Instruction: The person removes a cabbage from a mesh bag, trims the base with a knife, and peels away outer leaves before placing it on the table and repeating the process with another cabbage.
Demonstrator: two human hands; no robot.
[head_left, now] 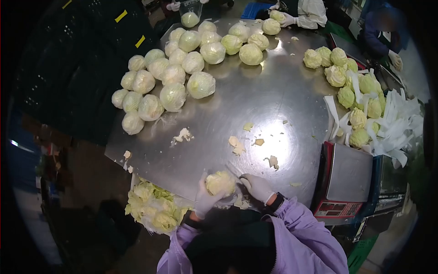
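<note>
Left hand, white-gloved, gripped a cabbage at the near edge of the steel table. Right hand, also gloved, was closed on a knife, blade at the cabbage's right side. Leaf scraps lay just beyond. Trimmed leaves were heaped below the table edge at left, a scale stood right. Wrapped cabbages were piled far left, unwrapped heads far right. A co-worker's gloved hand was at the far edge.
</note>
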